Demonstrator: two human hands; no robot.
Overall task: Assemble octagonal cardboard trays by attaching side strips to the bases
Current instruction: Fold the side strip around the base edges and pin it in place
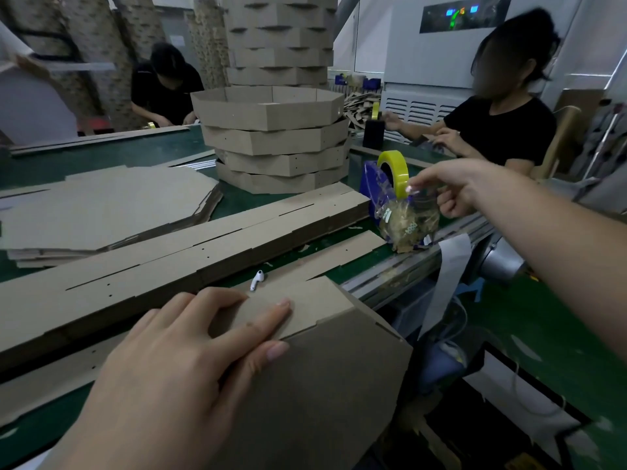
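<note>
Left grip (pixel 190 361) flat, pressing side strip (pixel 305 300); right grip (pixel 454 188) pinching tape (pixel 397 166); risk: one-handed strip may slip off base (pixel 339 385)

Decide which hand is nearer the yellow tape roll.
Right. The right hand reaches the tape roll from its right, fingertips at it; the left hand lies flat on cardboard, far nearer the camera.

view: head-worn, wide-angle | faces: forward, down | range: close above left hand (pixel 190 361) at table (pixel 142 154)
</note>
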